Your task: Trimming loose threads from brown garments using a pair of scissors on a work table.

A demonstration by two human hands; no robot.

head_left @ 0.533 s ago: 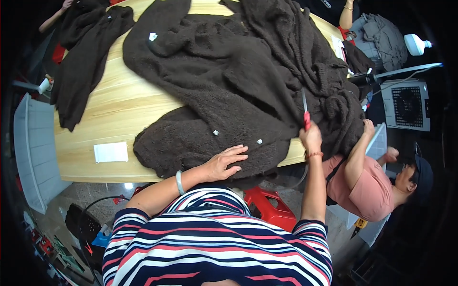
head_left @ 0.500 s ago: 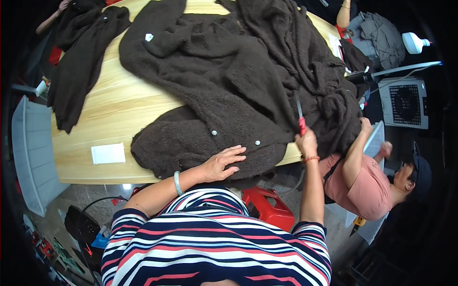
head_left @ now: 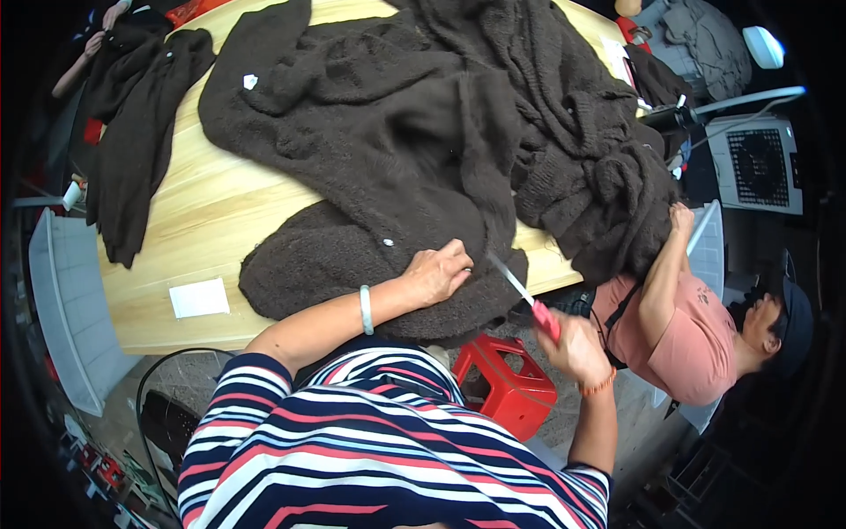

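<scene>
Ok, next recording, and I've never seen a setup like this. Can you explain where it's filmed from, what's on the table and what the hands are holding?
There is no robot here, just a person in a striped top working bare-handed. The view comes from a wide fisheye camera on that person's head, looking down, so straight edges bend near the rim.

On the wooden table lie dark brown knitted fabric and a white card. The right hand grips a red-handled tool with a thin, shiny blade. The left hand rests on the fabric, fingers curled; I can't tell whether it pinches the cloth.

At the right, a co-worker in a pink shirt touches the fabric too.
</scene>
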